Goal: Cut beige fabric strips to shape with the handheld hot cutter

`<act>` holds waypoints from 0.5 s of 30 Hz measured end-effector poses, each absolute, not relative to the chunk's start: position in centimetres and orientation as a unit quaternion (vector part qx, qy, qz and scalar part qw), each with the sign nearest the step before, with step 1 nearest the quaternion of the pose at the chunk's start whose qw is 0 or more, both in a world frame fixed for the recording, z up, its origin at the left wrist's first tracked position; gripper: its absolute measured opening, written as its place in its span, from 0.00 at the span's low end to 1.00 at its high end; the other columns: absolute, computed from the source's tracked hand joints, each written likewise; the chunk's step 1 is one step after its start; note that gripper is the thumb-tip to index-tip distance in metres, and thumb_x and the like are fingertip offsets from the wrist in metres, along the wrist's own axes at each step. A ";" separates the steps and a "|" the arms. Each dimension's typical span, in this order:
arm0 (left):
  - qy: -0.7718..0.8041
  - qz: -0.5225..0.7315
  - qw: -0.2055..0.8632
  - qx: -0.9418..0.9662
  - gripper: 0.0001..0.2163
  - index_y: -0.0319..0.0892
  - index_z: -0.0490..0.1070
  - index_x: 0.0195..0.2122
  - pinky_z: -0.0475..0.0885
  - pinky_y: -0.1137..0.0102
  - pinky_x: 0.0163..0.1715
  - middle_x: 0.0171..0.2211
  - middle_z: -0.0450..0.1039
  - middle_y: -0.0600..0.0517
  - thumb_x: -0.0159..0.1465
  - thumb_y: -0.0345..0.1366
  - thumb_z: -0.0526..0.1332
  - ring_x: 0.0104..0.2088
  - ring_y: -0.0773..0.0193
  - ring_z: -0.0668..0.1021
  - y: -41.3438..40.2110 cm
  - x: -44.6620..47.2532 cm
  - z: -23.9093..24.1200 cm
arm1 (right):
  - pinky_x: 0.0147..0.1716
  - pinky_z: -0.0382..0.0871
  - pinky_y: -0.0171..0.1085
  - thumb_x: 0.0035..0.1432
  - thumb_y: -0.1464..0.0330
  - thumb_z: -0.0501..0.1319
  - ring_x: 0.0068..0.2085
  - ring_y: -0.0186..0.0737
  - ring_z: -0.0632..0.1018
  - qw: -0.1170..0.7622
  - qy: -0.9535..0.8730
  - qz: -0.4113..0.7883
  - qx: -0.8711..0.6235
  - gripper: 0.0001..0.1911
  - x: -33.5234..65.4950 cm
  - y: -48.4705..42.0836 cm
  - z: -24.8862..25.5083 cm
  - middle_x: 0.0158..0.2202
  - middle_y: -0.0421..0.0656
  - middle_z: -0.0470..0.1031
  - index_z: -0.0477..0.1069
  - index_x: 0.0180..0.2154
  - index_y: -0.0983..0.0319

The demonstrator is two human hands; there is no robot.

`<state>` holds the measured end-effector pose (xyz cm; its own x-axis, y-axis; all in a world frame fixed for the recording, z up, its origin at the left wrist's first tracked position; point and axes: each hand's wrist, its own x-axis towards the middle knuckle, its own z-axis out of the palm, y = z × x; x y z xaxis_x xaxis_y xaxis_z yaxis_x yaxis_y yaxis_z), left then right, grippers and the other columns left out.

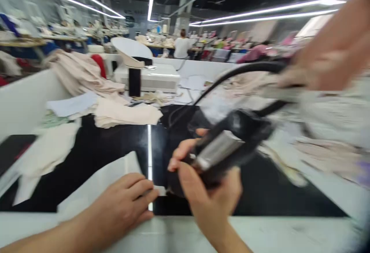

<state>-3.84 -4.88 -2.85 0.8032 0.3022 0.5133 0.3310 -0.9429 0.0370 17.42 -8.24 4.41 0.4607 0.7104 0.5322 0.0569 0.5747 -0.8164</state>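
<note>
Gripped tightly in the right hand (211, 191) is a black iron (231, 141). A white fabric piece (101, 183) is pressed flat by the left hand (124, 203), nothing grasped, left of the iron.

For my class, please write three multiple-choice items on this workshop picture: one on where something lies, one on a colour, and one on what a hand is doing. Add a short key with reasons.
1. Where does the left hand rest?
A. On a pale fabric piece at the near edge of the table
B. On the white machine
C. In the air above the cable

2. What colour is the work surface under the hands?
A. Red
B. Black
C. Yellow

3. What is the right hand doing?
A. Lying flat and empty
B. Gripping a dark tool with a metal part
C. Pointing at the ceiling lights

Key: 1 A, the fingers press on the pale fabric piece. 2 B, the surface is glossy black and reflects a light strip. 3 B, the hand is closed around the hand tool, whose black cable arcs away; blur hides what kind of tool it is.
</note>
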 end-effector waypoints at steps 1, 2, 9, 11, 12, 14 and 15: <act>-0.166 -0.260 0.022 -0.951 0.13 0.41 0.82 0.60 0.82 0.67 0.59 0.51 0.88 0.49 0.88 0.44 0.63 0.52 0.57 0.86 -4.8 -3.5 -2.7 | 0.31 0.86 0.37 0.62 0.69 0.82 0.28 0.38 0.85 0.752 -0.481 0.217 -0.394 0.21 18.0 -8.1 4.2 0.35 0.37 0.85 0.77 0.52 0.52; -0.165 -0.256 0.016 -0.952 0.14 0.40 0.81 0.60 0.82 0.66 0.59 0.50 0.88 0.49 0.88 0.45 0.63 0.51 0.57 0.86 -4.7 -3.3 -2.6 | 0.31 0.87 0.38 0.63 0.68 0.83 0.29 0.40 0.86 0.757 -0.478 0.228 -0.382 0.23 18.4 -7.9 4.0 0.36 0.37 0.85 0.78 0.54 0.52; -0.154 -0.246 -0.014 -0.957 0.15 0.37 0.78 0.62 0.81 0.62 0.65 0.54 0.86 0.46 0.88 0.44 0.62 0.53 0.55 0.86 -4.4 -3.4 -2.7 | 0.29 0.85 0.43 0.61 0.60 0.86 0.30 0.44 0.83 0.764 -0.426 0.228 -0.427 0.27 18.5 -7.8 3.6 0.36 0.38 0.82 0.81 0.57 0.48; -0.150 -0.246 -0.014 -0.958 0.14 0.36 0.78 0.62 0.80 0.62 0.66 0.54 0.86 0.46 0.88 0.43 0.62 0.54 0.56 0.86 -4.3 -3.6 -2.8 | 0.31 0.85 0.45 0.60 0.59 0.86 0.31 0.45 0.81 0.759 -0.424 0.230 -0.438 0.27 18.6 -7.9 3.6 0.35 0.37 0.81 0.82 0.57 0.46; -0.150 -0.248 -0.013 -0.957 0.14 0.37 0.78 0.62 0.80 0.62 0.67 0.54 0.87 0.46 0.88 0.43 0.62 0.54 0.56 0.86 -4.3 -3.7 -2.8 | 0.32 0.85 0.46 0.60 0.58 0.86 0.31 0.45 0.81 0.756 -0.425 0.232 -0.440 0.27 18.8 -7.9 3.5 0.35 0.36 0.81 0.82 0.57 0.45; -0.153 -0.251 -0.011 -0.956 0.14 0.37 0.78 0.62 0.79 0.62 0.67 0.54 0.87 0.47 0.88 0.43 0.63 0.54 0.56 0.86 -4.2 -3.7 -2.9 | 0.33 0.85 0.47 0.60 0.57 0.86 0.32 0.46 0.80 0.758 -0.429 0.224 -0.438 0.27 19.1 -7.8 3.3 0.36 0.36 0.80 0.83 0.58 0.45; -0.155 -0.252 -0.011 -0.955 0.14 0.37 0.78 0.62 0.79 0.62 0.68 0.54 0.87 0.47 0.88 0.43 0.63 0.54 0.56 0.87 -4.2 -3.8 -2.9 | 0.33 0.85 0.48 0.60 0.56 0.85 0.32 0.46 0.79 0.759 -0.435 0.216 -0.433 0.27 19.4 -7.7 3.1 0.36 0.36 0.79 0.83 0.58 0.45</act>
<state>-3.76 -4.16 -2.95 0.8246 0.3015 0.4786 0.2907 -0.9517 0.0987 19.35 -7.73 3.07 0.5278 0.7046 0.4743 0.0489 0.5323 -0.8452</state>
